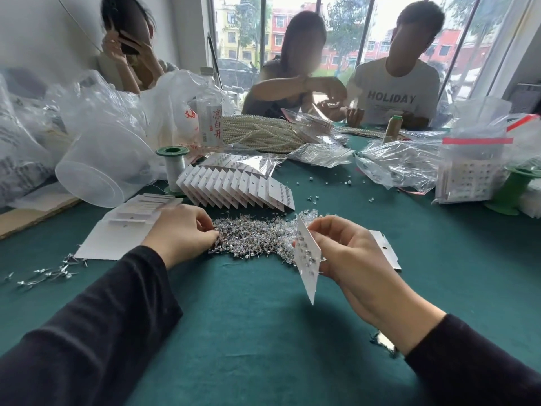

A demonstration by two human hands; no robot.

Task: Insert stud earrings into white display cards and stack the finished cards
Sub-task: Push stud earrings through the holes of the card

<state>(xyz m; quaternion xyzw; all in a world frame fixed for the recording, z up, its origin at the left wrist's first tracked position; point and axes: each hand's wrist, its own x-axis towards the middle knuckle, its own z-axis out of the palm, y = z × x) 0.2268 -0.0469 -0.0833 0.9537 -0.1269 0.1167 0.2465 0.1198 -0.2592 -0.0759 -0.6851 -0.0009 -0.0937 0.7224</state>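
A single head-worn view looks forward and down, close over the green table (263,317), facing the windows (292,39).

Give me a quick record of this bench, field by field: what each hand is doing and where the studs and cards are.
left hand: fingers curled into the left edge of the stud pile; whether they pinch a stud cannot be told
right hand: pinches a partly filled card, held edge-on above the table
stud pile: loose on the green table, between the hands
finished cards: overlapping row behind the pile
blank cards: stacked left of the pile
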